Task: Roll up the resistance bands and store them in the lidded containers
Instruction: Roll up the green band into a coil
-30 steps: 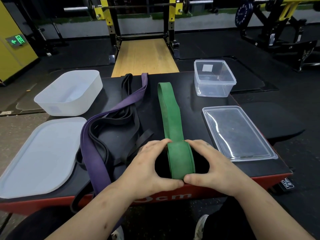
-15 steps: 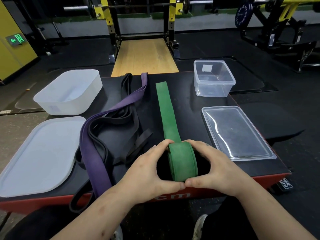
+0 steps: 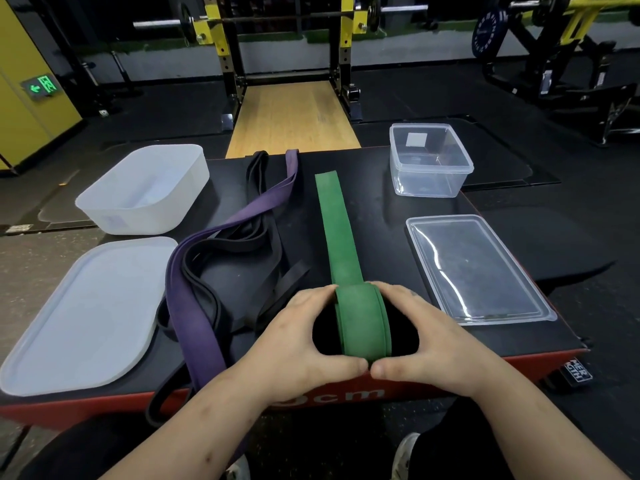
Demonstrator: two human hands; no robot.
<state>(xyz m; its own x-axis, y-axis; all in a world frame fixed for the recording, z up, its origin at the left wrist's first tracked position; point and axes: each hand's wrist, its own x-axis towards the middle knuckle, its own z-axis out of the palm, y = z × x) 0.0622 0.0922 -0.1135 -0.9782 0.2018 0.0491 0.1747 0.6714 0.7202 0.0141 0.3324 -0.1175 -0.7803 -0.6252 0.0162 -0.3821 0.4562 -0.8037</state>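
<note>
- We saw a dim gym, lit from overhead, perhaps by ceiling lamps out of view.
- We noted white streaks of glare on the clear lid (image 3: 478, 268).
- Deep shadow sat on both sides of the rolled green band (image 3: 362, 323).
- Lines bent at the frame's edges, and the far rack (image 3: 346, 36) looked soft to us.
</note>
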